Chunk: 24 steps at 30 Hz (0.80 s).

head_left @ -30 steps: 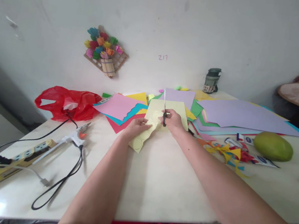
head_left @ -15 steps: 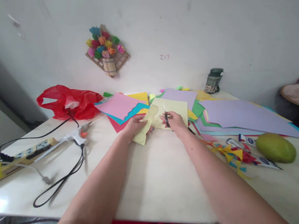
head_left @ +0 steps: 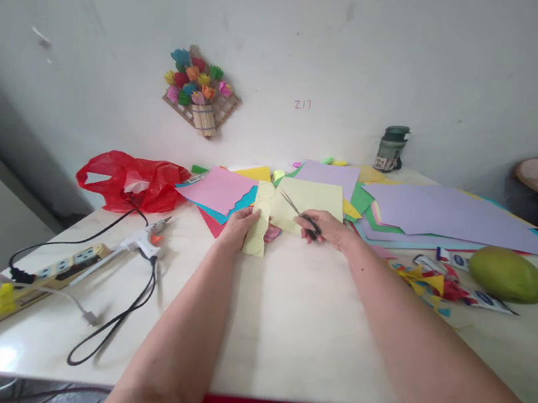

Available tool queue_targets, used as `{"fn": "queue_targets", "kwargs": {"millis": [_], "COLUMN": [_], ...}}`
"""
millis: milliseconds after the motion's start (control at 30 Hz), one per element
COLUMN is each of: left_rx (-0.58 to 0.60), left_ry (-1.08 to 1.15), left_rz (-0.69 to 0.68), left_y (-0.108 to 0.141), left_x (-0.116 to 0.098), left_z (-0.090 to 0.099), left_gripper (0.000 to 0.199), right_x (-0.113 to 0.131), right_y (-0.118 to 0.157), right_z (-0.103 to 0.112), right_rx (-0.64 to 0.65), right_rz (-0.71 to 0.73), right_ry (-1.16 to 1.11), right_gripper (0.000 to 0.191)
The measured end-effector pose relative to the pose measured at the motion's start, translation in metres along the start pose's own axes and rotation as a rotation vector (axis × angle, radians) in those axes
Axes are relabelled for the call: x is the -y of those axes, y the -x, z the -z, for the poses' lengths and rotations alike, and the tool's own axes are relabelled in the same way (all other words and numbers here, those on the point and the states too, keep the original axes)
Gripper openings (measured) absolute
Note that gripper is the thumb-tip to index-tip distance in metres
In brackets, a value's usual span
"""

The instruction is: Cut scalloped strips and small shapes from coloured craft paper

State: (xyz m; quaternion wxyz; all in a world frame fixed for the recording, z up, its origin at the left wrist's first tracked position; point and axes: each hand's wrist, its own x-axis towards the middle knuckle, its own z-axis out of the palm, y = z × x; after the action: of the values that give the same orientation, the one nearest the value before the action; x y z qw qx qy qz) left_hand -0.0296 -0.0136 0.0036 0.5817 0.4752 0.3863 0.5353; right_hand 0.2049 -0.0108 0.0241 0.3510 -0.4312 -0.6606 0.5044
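Observation:
My left hand (head_left: 241, 227) pinches a pale yellow paper strip (head_left: 259, 227) with circles drawn down its length. The strip stands nearly upright, its top end overlapping the pink and blue sheets behind. In my right hand (head_left: 319, 228) is a pair of scissors (head_left: 298, 211) with black handles, the fingers wrapped round the grips. Their slim blades point up and left toward the strip, slightly apart and not touching it. Behind the scissors lies a larger pale yellow sheet (head_left: 317, 197). Part of the left fingers is hidden by the strip.
Coloured sheets (head_left: 449, 211) spread along the back. A red plastic bag (head_left: 161, 179), a glue gun (head_left: 142, 240) and a power strip (head_left: 50, 276) are on the left. A green fruit (head_left: 507, 274), tubes (head_left: 489, 302) and paper scraps (head_left: 422, 278) sit right. A tumbler (head_left: 391, 149) stands by the wall.
The paper strip has turned more upright and now stands apart from the larger yellow sheet. The scissors have tipped further left, and my right hand has shifted slightly right.

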Motion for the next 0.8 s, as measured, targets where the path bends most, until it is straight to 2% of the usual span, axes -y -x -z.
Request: {"fn": "queue_targets", "kwargs": {"millis": [167, 367, 467, 633, 800], "left_rx": [0.038, 0.113, 0.127, 0.205, 0.230], "left_ry": [0.019, -0.003, -0.013, -0.001, -0.022], "left_rz": [0.035, 0.025, 0.042, 0.052, 0.074], "left_y": [0.001, 0.008, 0.008, 0.008, 0.007], "left_x": [-0.002, -0.008, -0.008, -0.006, -0.003], "left_z": [0.002, -0.005, -0.005, -0.003, 0.001], "left_gripper": [0.041, 0.042, 0.040, 0.042, 0.040], "right_x": [0.002, 0.006, 0.007, 0.010, 0.010], "right_y": [0.004, 0.006, 0.007, 0.007, 0.006], "right_z": [0.005, 0.007, 0.006, -0.001, -0.003], "right_rx": [0.105, 0.119, 0.148, 0.132, 0.131], "right_rz": [-0.022, -0.053, -0.052, -0.094, -0.077], "right_ry": [0.086, 0.181, 0.170, 0.117, 0.115], "right_gripper": [0.033, 0.027, 0.028, 0.025, 0.023]}}
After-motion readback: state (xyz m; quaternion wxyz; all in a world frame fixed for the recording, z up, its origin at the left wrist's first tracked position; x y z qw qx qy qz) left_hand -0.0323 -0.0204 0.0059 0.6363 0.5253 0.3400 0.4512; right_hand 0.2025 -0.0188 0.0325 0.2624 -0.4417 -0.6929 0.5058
